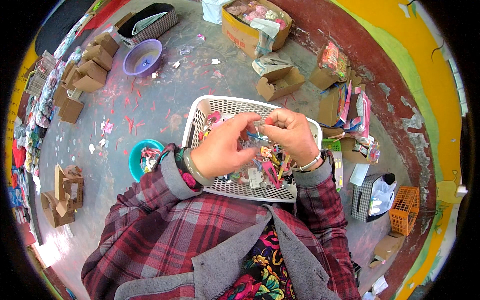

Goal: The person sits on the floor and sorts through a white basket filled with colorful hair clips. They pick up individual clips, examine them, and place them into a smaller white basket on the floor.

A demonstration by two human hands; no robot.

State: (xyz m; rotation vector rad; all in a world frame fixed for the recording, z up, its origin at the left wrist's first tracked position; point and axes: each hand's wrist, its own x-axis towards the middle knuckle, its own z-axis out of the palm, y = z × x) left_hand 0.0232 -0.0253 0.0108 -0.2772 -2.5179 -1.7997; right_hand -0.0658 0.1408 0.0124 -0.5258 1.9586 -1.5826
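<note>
A white perforated plastic basket point(240, 191) is in front of my body, holding a jumble of small colourful trinkets, among them a pink piece point(271, 174) and a white tag point(255, 177). Over it, my right hand point(294, 134) pinches a small red piece point(270, 121) whose kind is mostly hidden by the fingers. My left hand point(223, 146) hovers close by, its thumb apart from the curved fingers, fingertips near those of the right. A thin blue strip point(258, 136) shows between the hands; I cannot tell which one, if either, holds it.
A teal bowl point(136, 159) with small items is left of the basket. A purple basin point(142, 59) and scattered scraps lie on the floor ahead. Cardboard boxes point(281, 84) stand far and right, near an orange crate point(404, 211). A green tray point(336, 165) touches the basket's right side.
</note>
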